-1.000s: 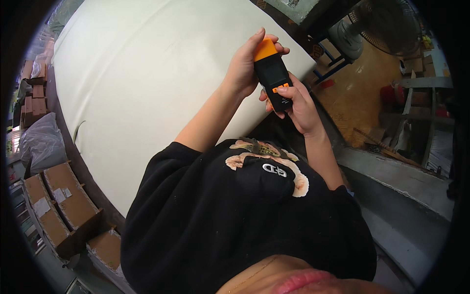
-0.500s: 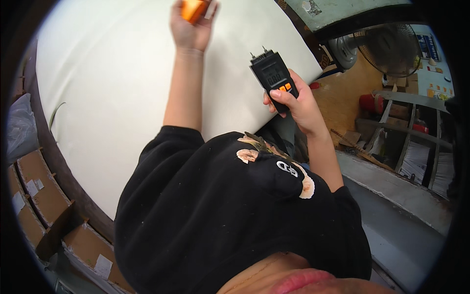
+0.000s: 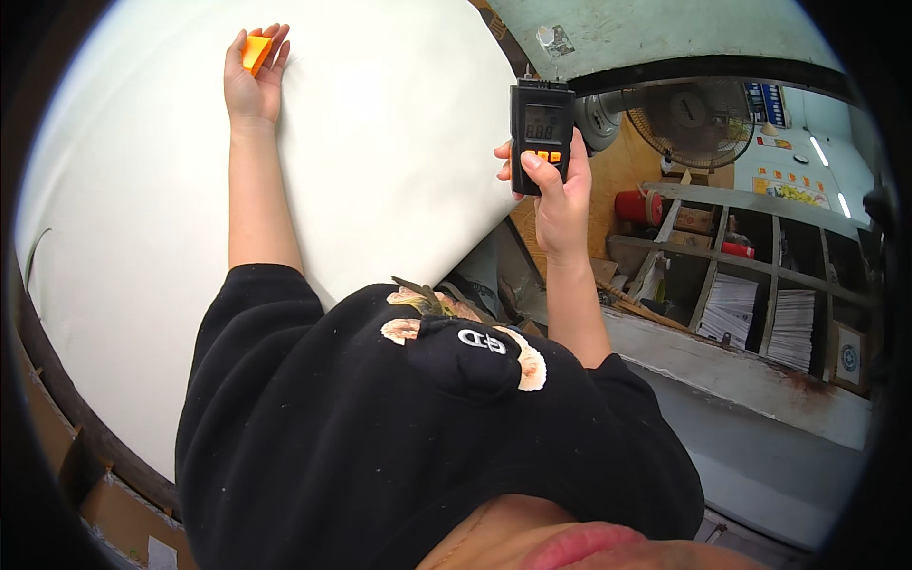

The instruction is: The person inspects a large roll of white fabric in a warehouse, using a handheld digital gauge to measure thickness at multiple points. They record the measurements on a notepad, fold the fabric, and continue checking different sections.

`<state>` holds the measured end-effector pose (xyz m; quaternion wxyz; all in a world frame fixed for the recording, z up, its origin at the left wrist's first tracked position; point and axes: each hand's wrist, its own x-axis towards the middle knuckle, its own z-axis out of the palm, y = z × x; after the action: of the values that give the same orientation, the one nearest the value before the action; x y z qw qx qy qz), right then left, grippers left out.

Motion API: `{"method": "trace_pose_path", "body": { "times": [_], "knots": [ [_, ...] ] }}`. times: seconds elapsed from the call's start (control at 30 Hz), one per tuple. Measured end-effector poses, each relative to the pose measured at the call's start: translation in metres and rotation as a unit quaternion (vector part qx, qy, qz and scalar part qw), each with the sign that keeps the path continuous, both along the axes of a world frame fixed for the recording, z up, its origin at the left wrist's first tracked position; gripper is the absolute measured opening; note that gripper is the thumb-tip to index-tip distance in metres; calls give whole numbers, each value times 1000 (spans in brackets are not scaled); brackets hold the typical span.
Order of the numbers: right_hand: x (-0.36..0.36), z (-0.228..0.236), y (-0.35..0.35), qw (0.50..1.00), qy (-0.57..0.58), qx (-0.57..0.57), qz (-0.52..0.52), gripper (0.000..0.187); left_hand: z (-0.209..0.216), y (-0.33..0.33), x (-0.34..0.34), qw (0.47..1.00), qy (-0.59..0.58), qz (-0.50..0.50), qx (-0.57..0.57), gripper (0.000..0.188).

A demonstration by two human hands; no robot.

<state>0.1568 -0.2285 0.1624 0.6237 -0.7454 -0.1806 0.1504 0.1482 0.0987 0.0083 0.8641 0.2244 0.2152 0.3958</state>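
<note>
My right hand [image 3: 562, 201] is wrapped round a black moisture meter [image 3: 522, 142], with the thumb on its orange buttons. Two short metal pins stick up from the meter's top end, and its small grey screen shows digits. At the far left, my left hand [image 3: 253, 93] is closed loosely round a small orange cap-like piece [image 3: 256, 53], palm turned up. Part of that piece is hidden by the fingers. Under the left hand and forearm spreads a large white sheet-like surface [image 3: 380, 142]. The meter is held up near its right edge.
On the right, a grey partitioned rack [image 3: 760, 275] holds stacks of paper [image 3: 730, 309] and small boxes. Behind it are a red container [image 3: 638, 207] and a standing fan [image 3: 689, 123]. Cardboard boxes [image 3: 123, 518] line the lower left, below the white surface's dark rim.
The view has swung, so the surroundings sit further left. My left hand shows lower and further from my right hand. The meter has turned from tilted to nearly upright.
</note>
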Motion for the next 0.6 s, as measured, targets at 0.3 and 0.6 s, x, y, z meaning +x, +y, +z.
{"method": "trace_pose_path", "body": {
  "times": [0.3, 0.6],
  "knots": [
    [3, -6, -10, 1000, 2, 22, -8, 38, 2, -1, 0, 1000, 14, -2, 14, 32],
    [-12, -1, -14, 1000, -11, 9, -21, 35, -1, 0, 1, 1000, 3, -6, 18, 28]
  ]
}}
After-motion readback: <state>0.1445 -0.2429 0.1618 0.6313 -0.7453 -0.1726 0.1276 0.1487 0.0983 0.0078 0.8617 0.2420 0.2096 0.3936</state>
